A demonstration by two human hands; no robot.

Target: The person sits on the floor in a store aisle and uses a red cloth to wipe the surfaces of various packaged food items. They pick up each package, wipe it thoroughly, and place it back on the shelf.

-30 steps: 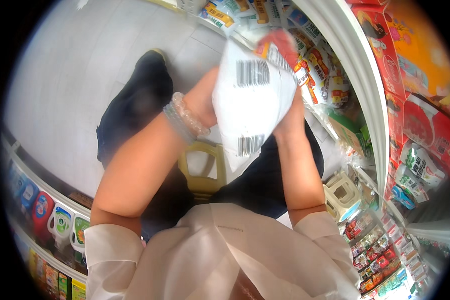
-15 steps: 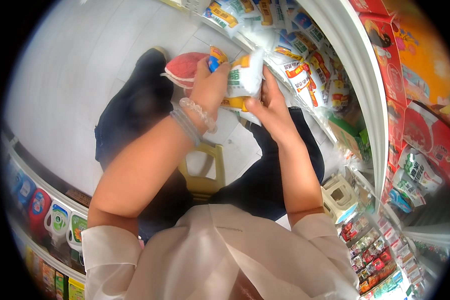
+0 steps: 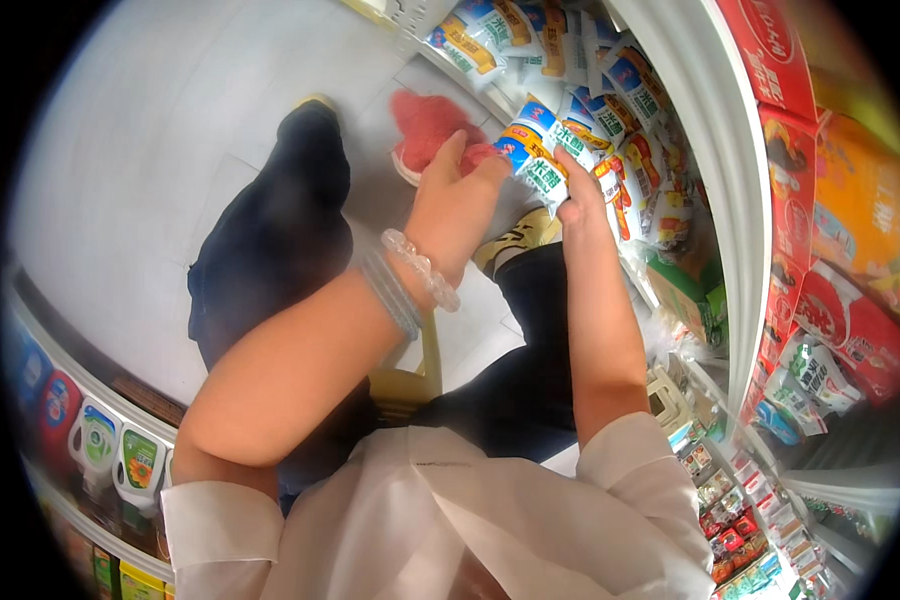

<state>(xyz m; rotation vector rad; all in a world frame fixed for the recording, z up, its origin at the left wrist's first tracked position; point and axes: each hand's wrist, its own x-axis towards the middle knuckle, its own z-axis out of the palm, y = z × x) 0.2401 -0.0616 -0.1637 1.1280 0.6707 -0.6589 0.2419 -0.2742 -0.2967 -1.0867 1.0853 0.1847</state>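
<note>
My left hand, with bracelets on its wrist, is closed around a red cloth with a pale edge. Part of the cloth shows by its fingertips, against the left end of a soft plastic pouch in white, blue and yellow. On the pouch's right side, my right hand grips it with the thumb in front; its other fingers are mostly hidden. The pouch is held tilted, beside a shelf heaped with similar pouches.
A white shelf edge curves along the right, with red boxes beyond it. Detergent bottles line a shelf at lower left. Below me is a yellowish stool. My shoe stands close to the pouch shelf.
Both hands have moved right with the pouch, nearer the heap. The pouch has turned, so its blue and yellow print shows more. The cloth has moved right with my left hand.
</note>
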